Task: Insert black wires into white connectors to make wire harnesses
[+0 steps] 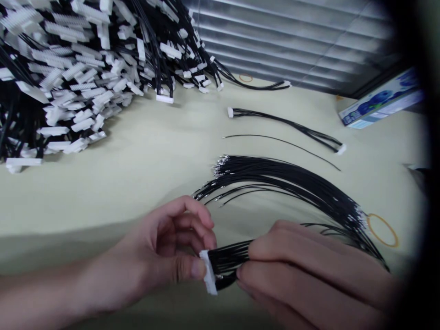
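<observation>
Between my hands is a wire harness: a white connector point(209, 273) with a row of black wires point(228, 256) running out of its right side. My left hand point(172, 252) grips the connector with the thumb against its left face, the other fingers curled behind. Close to the connector, my right hand point(292, 270) pinches the wires between thumb and fingers. One wire end with a bare metal terminal shows near the connector's lower part. Just beyond my hands lies a thick bundle of loose black wires point(285, 176) with metal-tipped ends.
A large pile of finished-looking harnesses point(79, 82) with white connectors fills the back left. Behind the bundle lie a single wire point(282, 140) and a small harness point(285, 121). A rubber band point(395, 238), a blue box point(381, 98) and window blinds point(292, 36) are toward the right and back.
</observation>
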The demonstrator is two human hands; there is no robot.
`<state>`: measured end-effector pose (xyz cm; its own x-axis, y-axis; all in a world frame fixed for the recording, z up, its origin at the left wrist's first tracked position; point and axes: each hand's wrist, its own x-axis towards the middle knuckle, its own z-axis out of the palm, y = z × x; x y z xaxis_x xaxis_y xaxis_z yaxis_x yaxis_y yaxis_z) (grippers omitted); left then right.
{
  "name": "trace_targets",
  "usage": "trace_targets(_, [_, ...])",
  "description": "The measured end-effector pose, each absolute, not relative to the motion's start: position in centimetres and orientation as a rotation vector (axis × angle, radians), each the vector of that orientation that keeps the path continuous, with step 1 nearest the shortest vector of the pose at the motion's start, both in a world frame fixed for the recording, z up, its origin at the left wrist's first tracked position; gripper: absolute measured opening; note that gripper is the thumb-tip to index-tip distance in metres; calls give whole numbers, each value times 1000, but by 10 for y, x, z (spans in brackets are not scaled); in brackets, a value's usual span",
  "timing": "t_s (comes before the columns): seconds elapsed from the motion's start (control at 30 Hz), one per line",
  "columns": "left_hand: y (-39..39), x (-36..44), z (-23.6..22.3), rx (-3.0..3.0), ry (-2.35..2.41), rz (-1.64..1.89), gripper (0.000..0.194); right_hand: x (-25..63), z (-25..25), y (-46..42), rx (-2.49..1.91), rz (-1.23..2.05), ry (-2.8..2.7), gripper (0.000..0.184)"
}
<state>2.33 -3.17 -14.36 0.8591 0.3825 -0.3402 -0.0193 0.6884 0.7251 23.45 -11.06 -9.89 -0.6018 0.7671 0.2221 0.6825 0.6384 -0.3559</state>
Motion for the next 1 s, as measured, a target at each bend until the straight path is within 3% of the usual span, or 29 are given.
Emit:
trace_targets(0.43, [-32, 23, -145, 804, 483, 231, 26, 224, -112, -110, -1149, 179, -2548, 34])
trace_targets(0.8, [-32, 23, -149, 806, 471, 240, 27, 231, -113, -113, -1079, 533, -2293, 8])
trace_targets(1.0, [-33, 23, -148, 804, 485, 233, 27, 226, -113, -110, -1041, 538, -2275, 13])
